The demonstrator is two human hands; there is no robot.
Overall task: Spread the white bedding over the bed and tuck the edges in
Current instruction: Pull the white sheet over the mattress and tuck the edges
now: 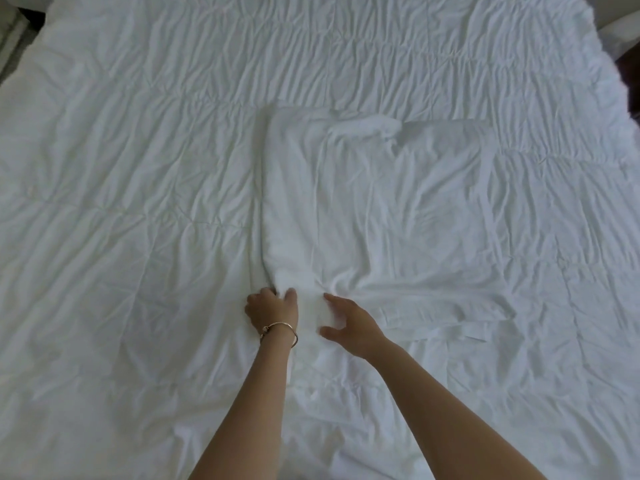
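Observation:
A folded white sheet (374, 216) lies in the middle of the bed (121, 168), which is covered by a wrinkled white quilted layer. My left hand (272, 308), with a thin bangle on the wrist, grips the sheet's near left corner, fingers curled into the cloth. My right hand (349, 327) is just to the right of it, thumb and fingers spread apart over the sheet's near edge, and I cannot tell whether it touches the cloth. The sheet's far edge is bunched near its middle.
The bed's left edge and a dark gap of floor (24, 19) show at the top left. At the top right the bedding's edge ends beside a dark surface (623, 60). White cover fills the rest of the view.

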